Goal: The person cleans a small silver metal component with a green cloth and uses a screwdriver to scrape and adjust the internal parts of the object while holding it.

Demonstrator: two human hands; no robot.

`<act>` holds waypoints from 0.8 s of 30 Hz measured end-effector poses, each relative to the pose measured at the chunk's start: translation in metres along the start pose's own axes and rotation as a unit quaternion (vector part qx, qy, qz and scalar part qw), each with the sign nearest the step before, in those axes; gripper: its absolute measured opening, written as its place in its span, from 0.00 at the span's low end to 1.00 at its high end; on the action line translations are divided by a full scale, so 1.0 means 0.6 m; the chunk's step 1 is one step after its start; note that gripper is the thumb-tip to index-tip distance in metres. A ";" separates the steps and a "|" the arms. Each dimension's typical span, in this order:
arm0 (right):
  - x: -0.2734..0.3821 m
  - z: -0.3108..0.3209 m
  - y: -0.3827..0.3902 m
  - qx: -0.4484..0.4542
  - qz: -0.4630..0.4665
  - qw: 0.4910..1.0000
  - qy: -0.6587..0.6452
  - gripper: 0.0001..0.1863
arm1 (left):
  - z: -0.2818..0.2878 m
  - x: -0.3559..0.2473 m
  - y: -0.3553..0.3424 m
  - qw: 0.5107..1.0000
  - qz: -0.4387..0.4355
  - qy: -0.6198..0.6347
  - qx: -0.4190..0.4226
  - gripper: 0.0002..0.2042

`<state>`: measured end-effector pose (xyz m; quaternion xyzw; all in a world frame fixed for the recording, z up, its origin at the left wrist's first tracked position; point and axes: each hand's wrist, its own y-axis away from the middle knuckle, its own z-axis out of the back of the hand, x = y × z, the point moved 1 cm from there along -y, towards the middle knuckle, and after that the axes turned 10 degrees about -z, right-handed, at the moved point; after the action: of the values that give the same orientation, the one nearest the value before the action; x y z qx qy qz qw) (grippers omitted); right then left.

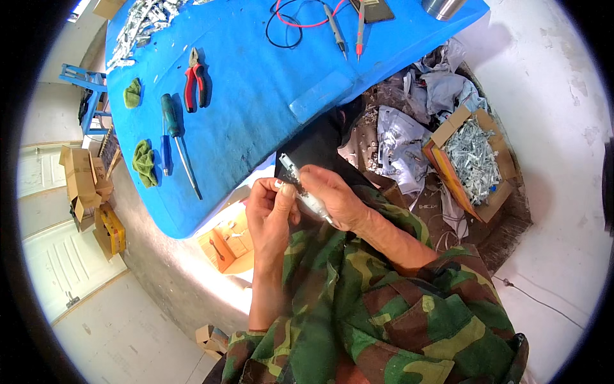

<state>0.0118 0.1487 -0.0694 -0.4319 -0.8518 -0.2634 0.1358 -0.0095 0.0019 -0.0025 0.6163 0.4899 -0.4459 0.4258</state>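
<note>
Above my lap, my right hand is wrapped round a slim white device with a long body. Its narrow upper end, which looks open, shows dark and metallic parts. My left hand is closed beside that end, thumb and fingers pinched together. A small white bit shows at its fingertips, too small to name. The palm and fingers of my right hand hide much of the device.
On the blue-covered table lie red-handled pliers, screwdrivers, green cloths, test probes and a pile of silvery-white pieces. A cardboard box of similar pieces stands to the right, beside plastic bags.
</note>
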 end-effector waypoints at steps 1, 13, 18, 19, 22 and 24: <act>0.008 -0.009 0.005 -0.005 -0.007 1.000 -0.015 0.25 | 0.001 -0.004 -0.003 1.000 -0.002 -0.008 0.005 0.10; 0.063 -0.011 0.060 0.109 -0.138 0.984 0.026 0.19 | 0.006 -0.011 -0.015 1.000 -0.009 -0.017 -0.022 0.10; 0.059 -0.007 0.065 0.065 -0.132 0.975 0.165 0.16 | 0.012 -0.005 -0.008 1.000 0.014 -0.018 -0.001 0.10; 0.056 -0.007 0.065 0.048 -0.124 0.971 0.197 0.16 | 0.015 -0.005 -0.006 1.000 0.014 -0.021 -0.003 0.10; 0.037 -0.017 0.065 0.004 -0.109 0.968 0.227 0.16 | 0.020 -0.007 0.000 0.999 0.005 -0.036 -0.008 0.10; 0.039 -0.033 0.069 -0.025 -0.083 0.966 0.242 0.16 | 0.020 -0.008 0.004 0.998 -0.013 -0.057 -0.010 0.10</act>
<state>0.0316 0.1732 -0.0288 -0.2859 -0.8198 -0.3914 0.3048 -0.0093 -0.0113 -0.0006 0.5793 0.4769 -0.4808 0.4537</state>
